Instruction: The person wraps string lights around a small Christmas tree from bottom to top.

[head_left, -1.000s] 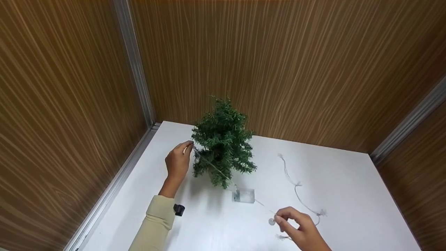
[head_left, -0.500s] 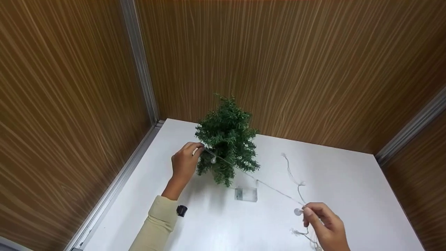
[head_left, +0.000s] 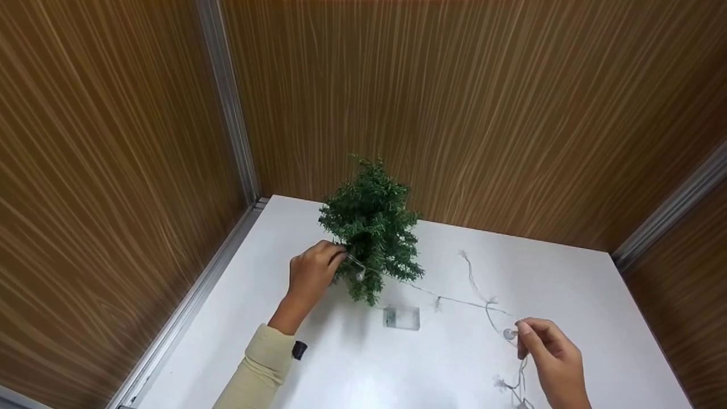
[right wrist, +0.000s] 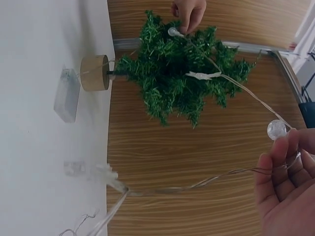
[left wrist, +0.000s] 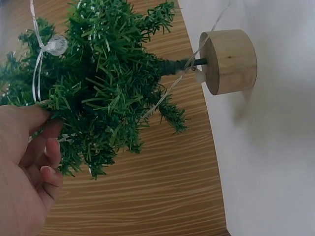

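A small green artificial Christmas tree (head_left: 372, 218) stands on a round wooden base (left wrist: 236, 61). At its left side my left hand (head_left: 312, 272) pinches the wire of a string of lights against the branches; a clear bulb (left wrist: 55, 45) hangs close by. The string lights (head_left: 466, 302) run across the front of the tree to my right hand (head_left: 551, 358). That hand holds the wire between thumb and fingers beside another clear round bulb (head_left: 509, 334), off to the right above the table. More wire dangles below it.
In front of the tree lies a clear battery box (head_left: 402, 317) on the white table (head_left: 341, 363). A loose stretch of the wire (head_left: 470, 272) rests on the table to the right. Wood-grain panels (head_left: 431, 102) enclose the back and sides.
My right hand has moved right and away from me, drawing the wire out across the tree's front. The left hand has shifted right and slightly down, in against the branches.
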Demonstrator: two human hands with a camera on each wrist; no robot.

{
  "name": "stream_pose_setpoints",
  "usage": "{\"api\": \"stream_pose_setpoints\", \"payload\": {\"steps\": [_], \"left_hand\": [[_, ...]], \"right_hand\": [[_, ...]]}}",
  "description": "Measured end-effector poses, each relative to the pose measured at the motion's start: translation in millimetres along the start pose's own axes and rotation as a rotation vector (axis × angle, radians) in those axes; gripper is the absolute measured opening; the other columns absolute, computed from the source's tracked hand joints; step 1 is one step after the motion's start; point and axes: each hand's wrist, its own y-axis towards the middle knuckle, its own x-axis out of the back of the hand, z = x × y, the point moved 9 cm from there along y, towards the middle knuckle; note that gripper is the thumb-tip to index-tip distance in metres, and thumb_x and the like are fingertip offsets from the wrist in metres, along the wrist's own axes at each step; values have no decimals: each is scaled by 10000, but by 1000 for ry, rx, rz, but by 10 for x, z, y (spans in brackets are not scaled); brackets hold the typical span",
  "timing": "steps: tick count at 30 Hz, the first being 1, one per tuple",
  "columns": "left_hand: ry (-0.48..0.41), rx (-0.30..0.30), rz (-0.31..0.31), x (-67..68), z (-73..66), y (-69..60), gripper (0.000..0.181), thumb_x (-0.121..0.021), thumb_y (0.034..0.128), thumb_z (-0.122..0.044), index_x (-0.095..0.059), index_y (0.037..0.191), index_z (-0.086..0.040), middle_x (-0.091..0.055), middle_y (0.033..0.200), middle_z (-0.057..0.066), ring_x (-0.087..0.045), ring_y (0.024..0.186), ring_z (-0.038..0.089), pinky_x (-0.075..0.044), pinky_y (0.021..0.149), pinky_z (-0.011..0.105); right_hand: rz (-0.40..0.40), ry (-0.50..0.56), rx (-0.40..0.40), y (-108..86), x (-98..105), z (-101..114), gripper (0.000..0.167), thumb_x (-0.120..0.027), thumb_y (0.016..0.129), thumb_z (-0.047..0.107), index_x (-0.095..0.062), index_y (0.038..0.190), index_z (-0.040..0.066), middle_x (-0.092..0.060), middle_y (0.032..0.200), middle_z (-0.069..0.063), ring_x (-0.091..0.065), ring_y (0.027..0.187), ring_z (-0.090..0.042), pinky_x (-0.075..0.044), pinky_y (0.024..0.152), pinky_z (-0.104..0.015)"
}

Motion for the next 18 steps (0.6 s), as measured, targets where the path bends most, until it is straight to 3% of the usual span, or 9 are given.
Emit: {"api": "stream_pose_setpoints", "payload": {"steps": [7, 12, 18], "left_hand": [[58, -86, -4, -25, -90, 0, 124, -741, 920, -338, -780, 966, -229, -703, 877, -38, -681, 710, 140, -508, 509, 337], [109, -164, -25, -51, -161, -7, 141, -750, 908, -365, -777, 926, -227, -686, 871, -23, -672, 717, 145, -509, 493, 325], [120, -196, -45, -74, -190, -12, 151, -775, 884, -372, -779, 898, -222, -685, 870, -9, -667, 753, 165, -508, 483, 331]], "right_hand": [[-50, 104, -70, 63, 100, -89, 281, -611, 1019, 196, -619, 1101, -72, -616, 814, -74, -580, 708, -157, -532, 646, -234], [-48, 94, -65, 103, 145, -75, 281, -607, 1021, 199, -612, 1109, -68, -617, 825, -65, -582, 731, -159, -531, 649, -230], [-43, 93, -44, 184, 189, -15, 290, -618, 1015, 208, -608, 1123, -61, -625, 851, -72, -593, 759, -154, -537, 664, -224]]}}
